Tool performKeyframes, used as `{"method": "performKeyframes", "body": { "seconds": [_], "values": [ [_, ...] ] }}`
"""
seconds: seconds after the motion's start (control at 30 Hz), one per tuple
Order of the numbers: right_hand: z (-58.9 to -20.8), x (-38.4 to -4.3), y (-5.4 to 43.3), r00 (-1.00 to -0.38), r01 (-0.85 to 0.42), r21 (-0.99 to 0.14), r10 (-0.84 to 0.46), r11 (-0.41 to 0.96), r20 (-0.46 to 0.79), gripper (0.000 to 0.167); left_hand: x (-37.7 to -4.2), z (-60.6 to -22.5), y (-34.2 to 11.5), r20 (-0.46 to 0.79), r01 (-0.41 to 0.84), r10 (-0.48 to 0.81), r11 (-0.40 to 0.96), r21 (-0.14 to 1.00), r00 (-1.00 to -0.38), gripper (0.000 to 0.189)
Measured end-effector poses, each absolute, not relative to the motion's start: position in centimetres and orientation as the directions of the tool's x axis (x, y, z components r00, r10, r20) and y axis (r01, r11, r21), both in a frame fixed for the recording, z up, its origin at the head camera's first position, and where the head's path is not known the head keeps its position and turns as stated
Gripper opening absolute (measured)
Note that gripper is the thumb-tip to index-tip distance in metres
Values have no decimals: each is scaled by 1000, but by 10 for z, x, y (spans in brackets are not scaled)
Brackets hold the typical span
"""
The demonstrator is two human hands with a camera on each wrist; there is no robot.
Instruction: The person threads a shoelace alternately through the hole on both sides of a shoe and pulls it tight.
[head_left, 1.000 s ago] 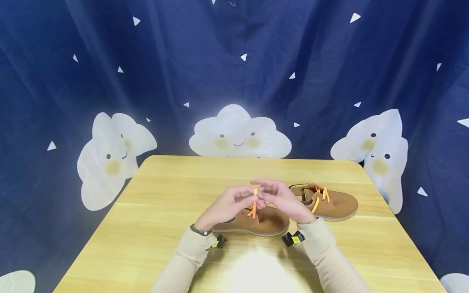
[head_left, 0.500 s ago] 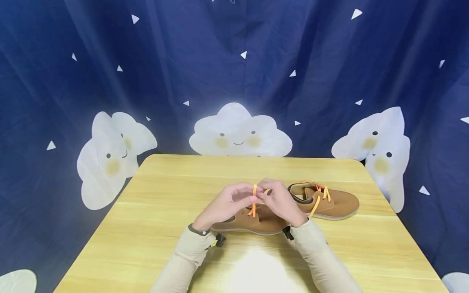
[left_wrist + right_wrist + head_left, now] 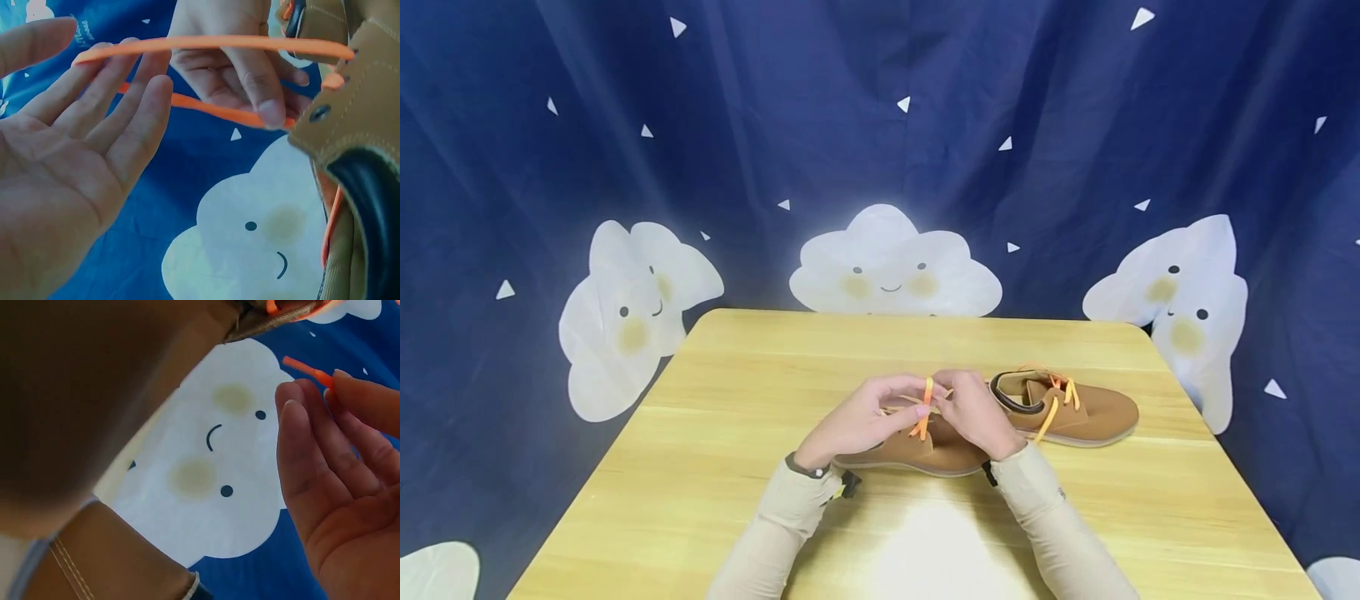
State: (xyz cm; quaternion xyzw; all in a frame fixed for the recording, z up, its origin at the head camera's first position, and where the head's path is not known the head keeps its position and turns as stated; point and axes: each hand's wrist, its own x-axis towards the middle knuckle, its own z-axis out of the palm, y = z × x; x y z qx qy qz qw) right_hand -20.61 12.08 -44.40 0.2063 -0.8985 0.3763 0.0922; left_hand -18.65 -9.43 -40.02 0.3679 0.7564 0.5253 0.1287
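Observation:
A brown shoe (image 3: 951, 454) with orange laces stands on the table beneath both hands, partly hidden by them. My left hand (image 3: 865, 421) is at its tongue side, fingers extended, with an orange shoelace (image 3: 927, 396) looped round the fingers. In the left wrist view the lace (image 3: 206, 42) runs taut from those fingers to the shoe's eyelets, and the thumb stands apart. My right hand (image 3: 977, 417) faces it over the toe side. The right wrist view shows its thumb and index finger pinching a lace end (image 3: 323, 377), the other fingers fairly straight.
A matching brown shoe (image 3: 1097, 412), laced in orange, stands behind and to the right, close to my right hand. The wooden table (image 3: 700, 500) has a dark blue curtain (image 3: 880, 125) with white clouds around its far sides.
My right hand has turned and drawn its fingers in from a wider spread, shifting slightly left. My left hand stays near the same spot, its thumb now apart from the looped lace.

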Motion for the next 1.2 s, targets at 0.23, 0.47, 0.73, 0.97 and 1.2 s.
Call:
{"method": "performKeyframes", "body": {
  "seconds": [0.23, 0.47, 0.73, 0.97, 1.2],
  "values": [
    [-449, -213, 125, -930, -366, -776, -235, 514, 283, 4, -195, -400, -103, 193, 520, 704, 284, 806, -683, 33],
    [-450, -216, 125, -954, -295, -863, -174, 411, 243, 5, -201, -406, -114, 107, 571, 671, 523, 633, -733, 26],
    [-455, -218, 125, -957, -254, -905, -223, 342, 185, 9, -200, -408, -112, 27, 570, 674, 603, 559, -738, 28],
    [-458, -218, 125, -953, -263, -884, -248, 387, 175, 10, -198, -407, -113, 2, 572, 666, 639, 514, -746, 27],
    [-461, -218, 124, -955, -241, -882, -260, 404, 141, 10, -202, -411, -114, -49, 543, 675, 633, 552, -737, 33]
  ]
}}
